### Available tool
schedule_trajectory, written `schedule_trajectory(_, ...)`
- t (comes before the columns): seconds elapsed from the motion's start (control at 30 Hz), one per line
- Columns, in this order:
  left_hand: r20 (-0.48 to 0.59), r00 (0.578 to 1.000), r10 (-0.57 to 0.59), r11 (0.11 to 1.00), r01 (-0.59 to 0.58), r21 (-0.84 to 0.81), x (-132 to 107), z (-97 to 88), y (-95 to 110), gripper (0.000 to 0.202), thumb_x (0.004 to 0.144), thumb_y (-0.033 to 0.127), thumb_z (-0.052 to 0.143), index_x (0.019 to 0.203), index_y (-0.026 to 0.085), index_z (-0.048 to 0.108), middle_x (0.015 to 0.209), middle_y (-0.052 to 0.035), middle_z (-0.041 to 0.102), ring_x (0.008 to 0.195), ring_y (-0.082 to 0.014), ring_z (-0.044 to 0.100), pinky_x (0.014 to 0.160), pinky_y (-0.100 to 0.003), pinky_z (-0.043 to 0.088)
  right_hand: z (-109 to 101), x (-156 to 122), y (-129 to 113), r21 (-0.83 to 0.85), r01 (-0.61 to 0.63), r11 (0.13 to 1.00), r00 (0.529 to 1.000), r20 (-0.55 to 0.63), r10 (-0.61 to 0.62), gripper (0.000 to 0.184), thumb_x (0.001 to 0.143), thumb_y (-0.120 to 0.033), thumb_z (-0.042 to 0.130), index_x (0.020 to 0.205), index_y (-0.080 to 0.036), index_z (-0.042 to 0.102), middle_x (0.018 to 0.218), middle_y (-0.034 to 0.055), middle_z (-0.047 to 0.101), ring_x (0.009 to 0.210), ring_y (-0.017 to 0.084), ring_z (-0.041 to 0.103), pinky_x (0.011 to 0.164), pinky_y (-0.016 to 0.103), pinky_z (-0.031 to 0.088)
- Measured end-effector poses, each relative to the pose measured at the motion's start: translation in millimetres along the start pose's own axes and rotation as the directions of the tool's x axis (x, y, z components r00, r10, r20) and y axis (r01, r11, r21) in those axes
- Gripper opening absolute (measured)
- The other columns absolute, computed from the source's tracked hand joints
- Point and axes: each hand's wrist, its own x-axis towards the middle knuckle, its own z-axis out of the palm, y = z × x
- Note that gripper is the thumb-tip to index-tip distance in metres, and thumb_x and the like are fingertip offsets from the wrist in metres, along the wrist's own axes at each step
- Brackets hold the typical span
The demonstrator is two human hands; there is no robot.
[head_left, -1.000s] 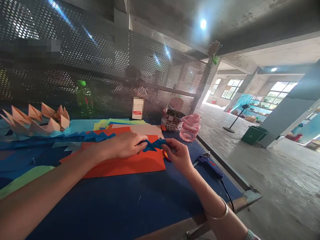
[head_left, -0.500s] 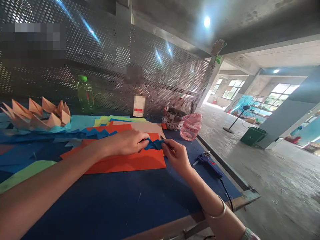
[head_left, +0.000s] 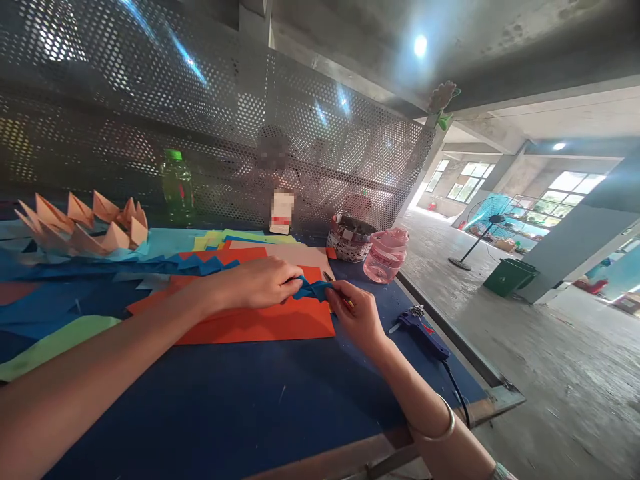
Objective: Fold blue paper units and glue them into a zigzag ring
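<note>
A folded blue paper strip (head_left: 315, 289) with pointed, zigzag edges is stretched between my two hands above an orange paper sheet (head_left: 260, 327). My left hand (head_left: 267, 280) is closed on its left part, thumb and fingers pinching it. At the other end, my right hand (head_left: 354, 308) pinches the tip with thumb and forefinger. Beyond my left forearm, a blue folded paper chain (head_left: 200, 265) lies across the table; my arm hides whether it joins the held piece. A thin dark tip and a bit of yellow show by my right fingers, too small to make out.
On the blue table (head_left: 240, 407) a purple glue gun (head_left: 425, 333) lies right, its cord over the edge. A pink plastic container (head_left: 386, 255) and a basket (head_left: 350, 239) stand behind. Peach folded-paper ring (head_left: 113, 237), green-capped bottle (head_left: 177, 190) and stacked coloured paper (head_left: 240, 238) are left and back.
The whole view has shifted slightly to the right. Both hands keep their pinch on the blue paper strip, whose folds are turned a little differently between the fingers.
</note>
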Motion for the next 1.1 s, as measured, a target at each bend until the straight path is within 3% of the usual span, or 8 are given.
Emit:
schedule_trajectory(0.6, -0.001, 1.000, -0.006, 1.000, 0.006, 0.000, -1.5, -2.0, 1.5, 0.032, 0.090, 0.029, 0.033, 0.062, 0.019, 0.045, 0.056, -0.0002, 0.053, 0.048, -0.0115, 0.042, 0.049, -0.029, 0.020, 1.2, -0.6, 2.7, -0.029, 0.070, 0.997, 0.997, -0.026, -0.071, 0.021, 0.091, -0.030, 0.047, 0.081, -0.017, 0.061, 0.063, 0.0002, 0.056, 0.059, 0.012, 0.049, 0.056, 0.021, 0.037)
schedule_trajectory(1.1, 0.004, 1.000, -0.010, 1.000, 0.010, 0.015, -0.6, -2.2, 2.6, 0.032, 0.089, 0.027, 0.034, 0.061, 0.019, 0.044, 0.058, -0.0004, 0.055, 0.051, -0.0122, 0.045, 0.050, -0.028, 0.021, 0.1, -0.3, 3.3, -0.089, 0.140, 0.986, 0.989, -0.024, -0.143, 0.017, 0.091, -0.024, 0.047, 0.083, -0.018, 0.061, 0.068, 0.0010, 0.059, 0.060, 0.012, 0.051, 0.058, 0.022, 0.037)
